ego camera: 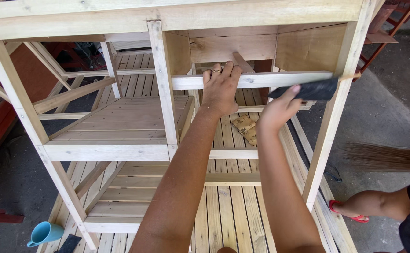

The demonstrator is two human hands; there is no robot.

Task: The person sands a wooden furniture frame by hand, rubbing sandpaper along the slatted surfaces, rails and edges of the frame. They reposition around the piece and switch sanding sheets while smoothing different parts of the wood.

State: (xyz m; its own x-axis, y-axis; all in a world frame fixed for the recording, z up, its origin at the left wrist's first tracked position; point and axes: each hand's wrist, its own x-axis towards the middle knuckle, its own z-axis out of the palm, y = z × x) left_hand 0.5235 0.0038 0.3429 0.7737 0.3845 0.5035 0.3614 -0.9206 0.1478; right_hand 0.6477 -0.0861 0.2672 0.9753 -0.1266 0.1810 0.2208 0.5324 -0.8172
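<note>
A pale wooden frame (pixel 163 93) of slats and posts lies beneath me. My left hand (pixel 220 89), with rings on two fingers, grips a horizontal wooden rail (pixel 261 80) inside the frame. My right hand (pixel 280 108) presses a dark sheet of sandpaper (pixel 310 90) against the same rail, further right, near an upright post (pixel 331 122). A folded brown scrap (pixel 245 128) lies on the slats below, between my two forearms.
A light blue mug (pixel 43 233) and a dark flat piece (pixel 68 243) sit at the lower left on the grey floor. Another person's leg with a red sandal (pixel 350 211) and a blurred broom (pixel 387 157) are at right. Red wooden structures (pixel 387 23) stand behind.
</note>
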